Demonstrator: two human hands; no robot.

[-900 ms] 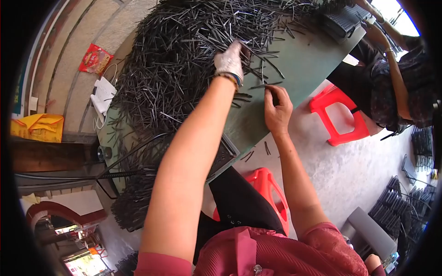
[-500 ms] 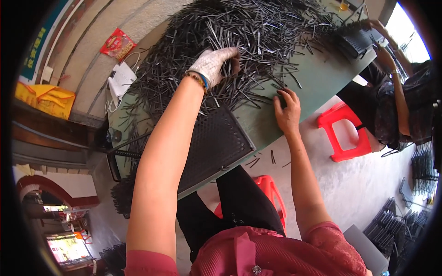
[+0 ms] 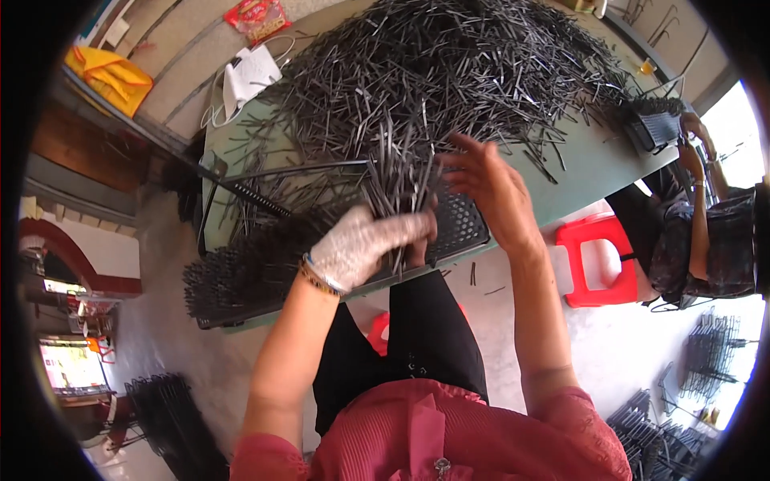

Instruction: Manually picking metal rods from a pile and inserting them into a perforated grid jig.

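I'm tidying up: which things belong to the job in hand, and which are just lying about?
Apparently in use: strips in left hand, strip pile, perforated panel, table.
Seemingly just lying about: red packet, white item, yellow bundle.

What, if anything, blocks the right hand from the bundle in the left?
Nothing visible: the right hand is close beside the upper part of the black strips; whether it touches them is unclear. The gloved left hand grips them lower down.
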